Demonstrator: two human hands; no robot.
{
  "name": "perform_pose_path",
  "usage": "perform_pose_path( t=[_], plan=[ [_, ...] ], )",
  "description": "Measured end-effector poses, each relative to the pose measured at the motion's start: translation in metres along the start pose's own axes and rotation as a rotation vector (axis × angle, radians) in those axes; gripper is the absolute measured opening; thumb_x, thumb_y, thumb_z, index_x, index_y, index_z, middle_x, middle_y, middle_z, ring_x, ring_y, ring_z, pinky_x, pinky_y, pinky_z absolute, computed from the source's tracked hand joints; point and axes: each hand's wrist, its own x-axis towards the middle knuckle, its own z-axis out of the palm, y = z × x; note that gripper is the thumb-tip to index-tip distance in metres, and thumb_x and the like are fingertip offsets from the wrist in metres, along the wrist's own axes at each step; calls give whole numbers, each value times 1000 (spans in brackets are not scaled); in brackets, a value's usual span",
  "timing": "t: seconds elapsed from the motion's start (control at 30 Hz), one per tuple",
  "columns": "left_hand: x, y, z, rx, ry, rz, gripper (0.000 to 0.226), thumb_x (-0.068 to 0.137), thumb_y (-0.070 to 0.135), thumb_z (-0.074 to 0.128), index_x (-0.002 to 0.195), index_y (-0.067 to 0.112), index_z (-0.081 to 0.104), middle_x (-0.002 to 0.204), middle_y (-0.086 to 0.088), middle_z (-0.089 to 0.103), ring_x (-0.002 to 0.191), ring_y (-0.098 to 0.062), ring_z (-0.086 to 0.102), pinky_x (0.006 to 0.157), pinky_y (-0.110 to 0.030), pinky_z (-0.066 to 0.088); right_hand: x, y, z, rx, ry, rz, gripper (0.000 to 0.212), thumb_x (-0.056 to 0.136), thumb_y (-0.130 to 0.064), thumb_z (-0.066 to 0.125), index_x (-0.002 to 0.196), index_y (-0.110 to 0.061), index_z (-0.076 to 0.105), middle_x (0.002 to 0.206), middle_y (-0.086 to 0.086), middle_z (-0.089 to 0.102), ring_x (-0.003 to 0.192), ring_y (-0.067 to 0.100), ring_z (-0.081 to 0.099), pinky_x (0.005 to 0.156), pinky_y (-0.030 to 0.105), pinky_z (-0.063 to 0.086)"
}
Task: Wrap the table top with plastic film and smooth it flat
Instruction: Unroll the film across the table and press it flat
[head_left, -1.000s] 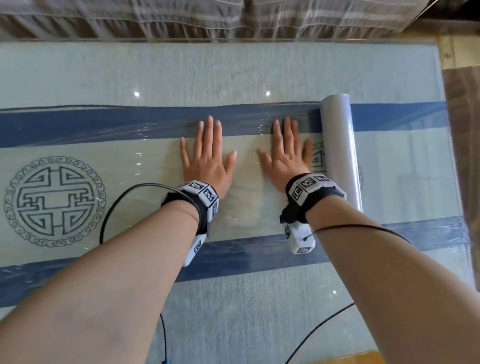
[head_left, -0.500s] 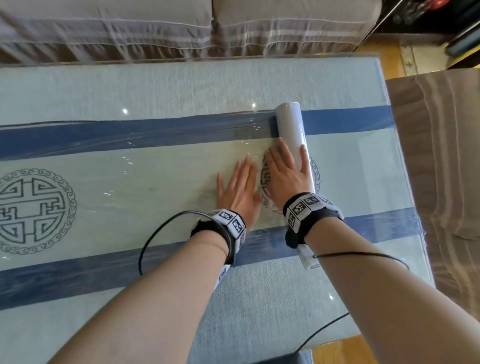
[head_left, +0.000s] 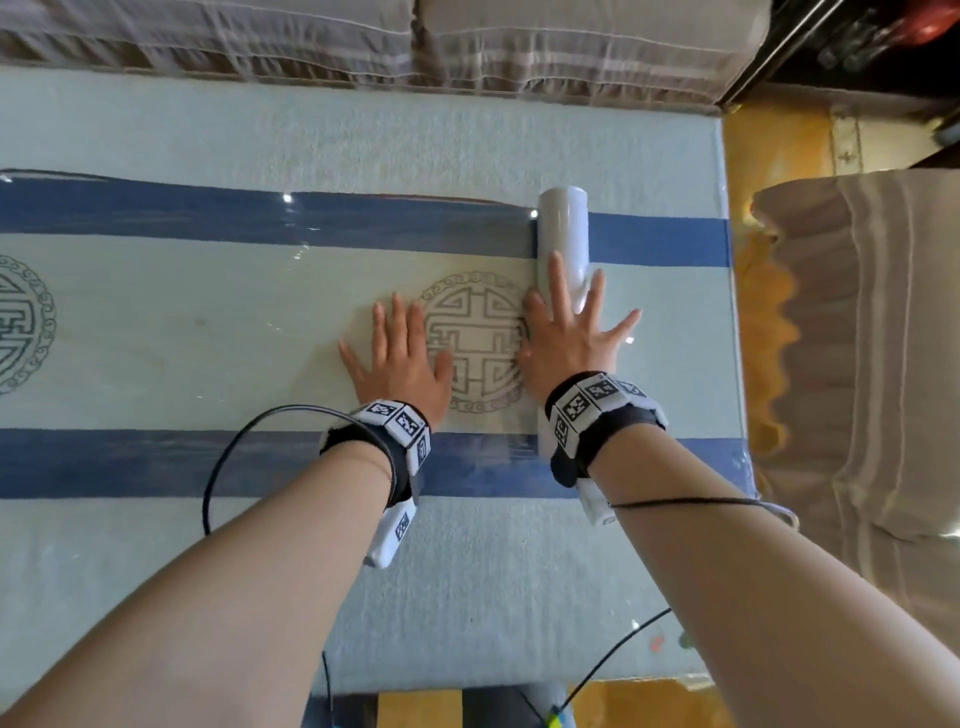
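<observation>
Film roll under splayed right hand; left hand flat on film.

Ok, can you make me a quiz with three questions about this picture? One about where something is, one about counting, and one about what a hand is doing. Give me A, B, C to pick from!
1. Where is the roll?
A. on the sofa
B. under the right hand, near the right end of the table
C. on the floor

2. How many blue stripes run along the table?
A. one
B. two
C. four

3. How is the left hand?
A. a fist
B. holding scissors
C. flat, fingers straight, on the film

Answers: 1 B, the right hand's fingers lie across the roll. 2 B, there is one far stripe and one near stripe. 3 C, it lies flat on the shiny film beside the round emblem.
</observation>
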Motion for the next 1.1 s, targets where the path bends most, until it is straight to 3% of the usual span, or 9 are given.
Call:
perform_pose_path(
  t=[0.23,0.47,0.6,0.9,1.1],
  plan=[
    [54,-51,-20,6,-34,-160,78,95,57,29,153,19,-7,160,3,-21,147,-20,-17,107,-72,5,29,-32,-6,201,-165,70,85,88,-55,58,152,-44,2,162,19,-13,148,48,-5,103,76,28],
    [87,-53,-34,-40,-74,-150,73,98,52,29,154,22,-7,159,5,-22,147,-17,-16,108,-72,6,59,-21,-18,284,-177,132,57,88,-43,65,136,-41,34,162,16,-13,148,46,-9,103,76,26],
    [90,-43,-31,-42,-133,-130,75,98,51,33,154,22,-8,159,5,-22,147,-18,-15,106,-74,10,56,0,-5,311,-175,198,55,87,-38,67,133,-40,36,162,16,-10,148,45,-8,102,77,27],
    [92,-19,-40,-53,-70,-97,72,98,51,30,153,25,-8,159,6,-22,147,-17,-16,105,-76,9,43,59,-12,319,-138,265,52,86,-40,68,128,-42,37,163,11,-14,149,44,-10,101,77,29],
    [95,19,-24,-63,-47,-43,72,97,54,27,153,27,-10,159,6,-23,147,-16,-17,104,-77,7,32,122,-4,329,-98,361,52,85,-39,70,127,-43,39,163,11,-5,148,42,-1,97,75,34]
  ],
)
